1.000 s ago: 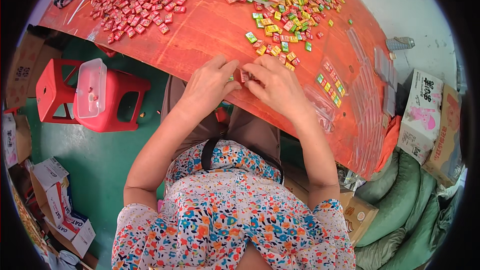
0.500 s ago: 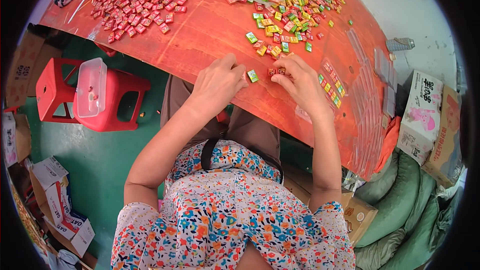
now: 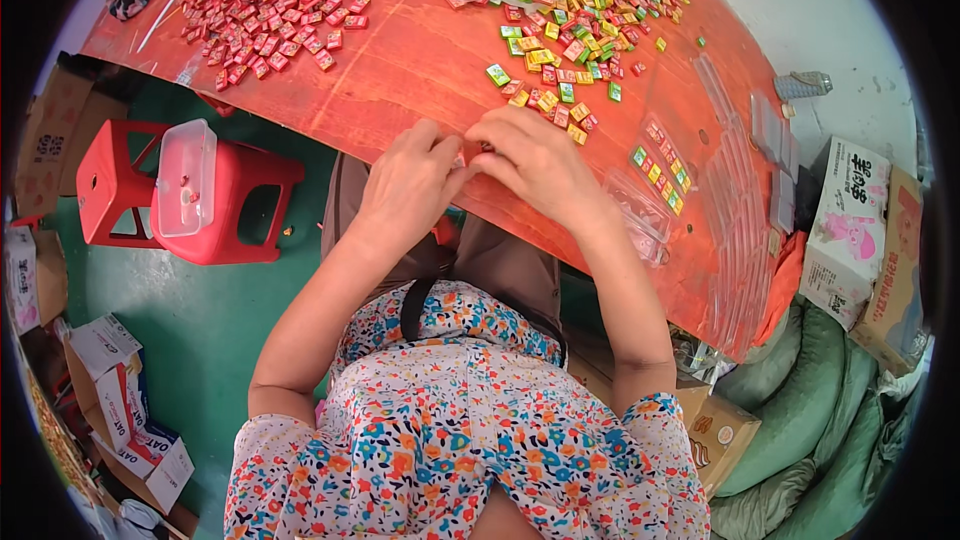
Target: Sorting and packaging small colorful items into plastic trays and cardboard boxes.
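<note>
**Q:** Hands: how are they set, and on what?

**A:** Left hand [image 3: 415, 180] and right hand [image 3: 535, 165] are brought together at the near edge of the bench [image 3: 400, 70], fingertips meeting. A small red piece [image 3: 478, 150] is glimpsed between the fingertips; whether it is pinched by both hands or only one cannot be told.

**Q:** Where is the stock from which such pieces are drawn?

**A:** A scatter of wrapped candies [image 3: 555, 100], green, yellow and red, is seen just beyond the right hand, thickening toward the far edge. A separate heap of red candies [image 3: 270, 15] lies toward the far left corner. Clear plastic trays [image 3: 745, 190], some with candies already seated in them, are ranged along the right edge.

**Q:** How is a piece judged to handle?

**A:** Each is judged very light, small and firm inside a glossy wrapper, hence likely slippery and easily flicked away. A fingertip pinch across the flat faces is advised, rather than at the loose wrapper ends. The trays are judged thin and flexible, best lifted by their long rims.
</note>
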A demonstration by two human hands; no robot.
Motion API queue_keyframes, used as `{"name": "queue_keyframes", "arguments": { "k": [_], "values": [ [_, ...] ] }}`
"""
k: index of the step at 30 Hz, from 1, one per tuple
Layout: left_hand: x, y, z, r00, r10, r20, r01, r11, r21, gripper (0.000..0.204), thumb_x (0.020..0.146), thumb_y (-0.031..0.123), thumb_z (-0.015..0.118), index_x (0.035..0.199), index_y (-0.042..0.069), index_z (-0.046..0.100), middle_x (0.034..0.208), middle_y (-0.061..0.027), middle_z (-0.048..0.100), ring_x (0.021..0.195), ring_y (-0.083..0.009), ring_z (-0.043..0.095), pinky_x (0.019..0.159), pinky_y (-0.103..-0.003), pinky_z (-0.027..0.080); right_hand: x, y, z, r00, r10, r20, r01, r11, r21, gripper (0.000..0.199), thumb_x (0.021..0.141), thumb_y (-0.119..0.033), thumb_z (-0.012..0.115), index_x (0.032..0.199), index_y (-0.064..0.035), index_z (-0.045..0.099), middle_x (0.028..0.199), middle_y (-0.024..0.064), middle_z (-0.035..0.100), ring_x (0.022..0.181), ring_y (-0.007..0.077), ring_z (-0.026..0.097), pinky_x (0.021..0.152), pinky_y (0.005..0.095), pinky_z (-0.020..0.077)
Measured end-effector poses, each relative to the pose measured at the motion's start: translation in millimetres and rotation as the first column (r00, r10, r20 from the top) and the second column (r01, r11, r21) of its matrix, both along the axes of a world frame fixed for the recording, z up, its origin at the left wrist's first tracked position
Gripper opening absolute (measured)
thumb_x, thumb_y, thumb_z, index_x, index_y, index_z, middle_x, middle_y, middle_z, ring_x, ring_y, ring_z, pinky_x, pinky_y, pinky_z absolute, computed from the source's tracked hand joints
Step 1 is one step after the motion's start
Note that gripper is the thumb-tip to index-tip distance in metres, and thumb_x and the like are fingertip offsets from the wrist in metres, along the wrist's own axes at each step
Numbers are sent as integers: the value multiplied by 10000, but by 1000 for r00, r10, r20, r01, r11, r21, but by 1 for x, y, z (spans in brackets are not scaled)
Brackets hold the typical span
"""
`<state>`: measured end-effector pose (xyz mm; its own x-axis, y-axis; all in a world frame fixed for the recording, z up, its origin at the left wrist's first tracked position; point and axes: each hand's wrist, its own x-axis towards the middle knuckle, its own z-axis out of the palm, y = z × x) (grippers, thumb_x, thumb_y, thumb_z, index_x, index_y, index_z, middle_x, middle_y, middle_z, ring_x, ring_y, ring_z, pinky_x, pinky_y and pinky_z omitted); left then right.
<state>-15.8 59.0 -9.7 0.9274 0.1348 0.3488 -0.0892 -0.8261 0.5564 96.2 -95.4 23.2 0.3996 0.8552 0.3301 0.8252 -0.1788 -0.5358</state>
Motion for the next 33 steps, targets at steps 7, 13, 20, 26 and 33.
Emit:
{"name": "queue_keyframes", "arguments": {
  "k": [7,13,20,26,33],
  "values": [
    [-4,5,6,997,-41,-58,39,999,-35,313,777,200,763,1017,32,651,938,-131,551,880,-330,621,728,-428,537,6,-8,-2,994,-43,96,47,998,-42,354,770,-154,766,1092,-49,663,1076,95,647,968,302,620,849,394,513],
    [12,-5,-1,994,-95,-51,94,995,-23,292,767,190,764,988,38,645,950,-127,555,919,-324,615,765,-428,533,4,-36,-10,982,-55,180,91,976,-198,361,796,-160,759,1121,-40,657,1079,107,653,999,309,606,898,413,487],
    [36,-13,3,946,-319,-51,316,947,-55,271,788,198,752,969,34,636,963,-134,573,928,-332,622,763,-437,538,-9,-73,-1,931,-350,107,359,930,-80,287,822,-102,730,1090,-22,664,1045,136,663,954,330,624,819,419,517],
    [59,-20,11,973,-230,-1,229,972,-59,269,863,197,694,1071,30,654,966,-134,608,914,-332,638,763,-452,529,24,-84,-5,901,-401,166,415,908,-60,253,849,-58,669,1100,-29,660,1052,136,652,977,330,629,822,417,524],
    [92,-49,3,967,-243,-72,253,945,209,190,825,162,685,946,17,667,893,-136,628,914,-312,640,746,-439,549,29,-71,-15,854,-387,348,459,874,-156,225,826,-55,652,1050,-36,656,947,118,620,906,308,640,775,426,540]
  ]
}}
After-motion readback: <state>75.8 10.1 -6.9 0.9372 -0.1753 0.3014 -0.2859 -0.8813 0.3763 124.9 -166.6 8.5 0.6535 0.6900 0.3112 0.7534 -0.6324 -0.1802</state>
